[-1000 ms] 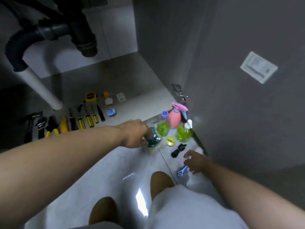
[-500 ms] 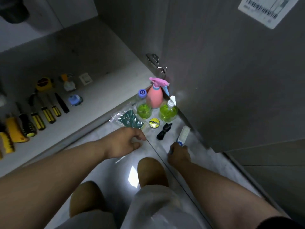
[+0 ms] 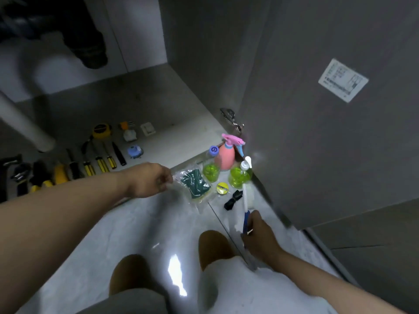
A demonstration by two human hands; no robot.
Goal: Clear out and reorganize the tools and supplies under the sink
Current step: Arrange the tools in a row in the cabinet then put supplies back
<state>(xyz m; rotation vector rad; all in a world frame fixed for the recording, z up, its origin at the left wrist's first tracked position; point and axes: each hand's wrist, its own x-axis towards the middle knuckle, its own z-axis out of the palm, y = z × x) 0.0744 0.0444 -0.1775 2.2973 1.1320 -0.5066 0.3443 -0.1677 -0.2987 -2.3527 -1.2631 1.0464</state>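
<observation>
My left hand [image 3: 151, 180] pinches the edge of a clear plastic bag holding a green scouring pad [image 3: 195, 183], which lies on the tiled floor. My right hand [image 3: 260, 236] grips the blue handle of a white brush [image 3: 246, 200] that sticks up and away from it. Behind them stand a pink spray bottle [image 3: 227, 155], a blue-capped bottle of green liquid [image 3: 211, 167] and a pump bottle of green liquid [image 3: 240, 175]. A small yellow tin [image 3: 222, 187] and a black clip-like piece [image 3: 233, 199] lie beside the brush.
On the cabinet floor [image 3: 140, 96] lie a row of yellow-handled screwdrivers [image 3: 99, 163], pliers, a yellow tape measure [image 3: 101, 130] and small parts. A white drain pipe [image 3: 25, 125] runs down at the left. The open grey cabinet door [image 3: 317, 132] stands at the right. My knees are below.
My left hand went from resting on the floor to pinching the bag's edge. My right hand has lifted the brush by its handle. The view tilted back up toward the cabinet.
</observation>
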